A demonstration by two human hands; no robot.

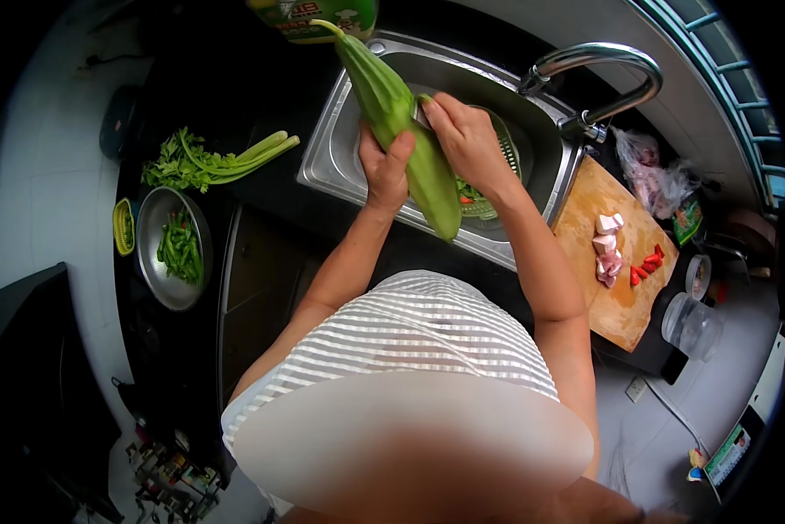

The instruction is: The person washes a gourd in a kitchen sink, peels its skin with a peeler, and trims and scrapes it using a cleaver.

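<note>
Daylight seems to enter at the upper right, through the barred window (742,87), and the wall beside it is pale. Exposure is moderate overall: the dark desk (244,96) sinks into near-black with little detail, as does the far left. Bright glints run along the curved faucet (615,52) and the rim of the steel sink (323,166). Wide-angle distortion bows straight lines near the edges, and black vignetting swallows all 4 corners. Focus is fairly crisp mid-frame; 1 smooth, blurred oval covers the lower center, and small items at lower left are hard to resolve.
</note>
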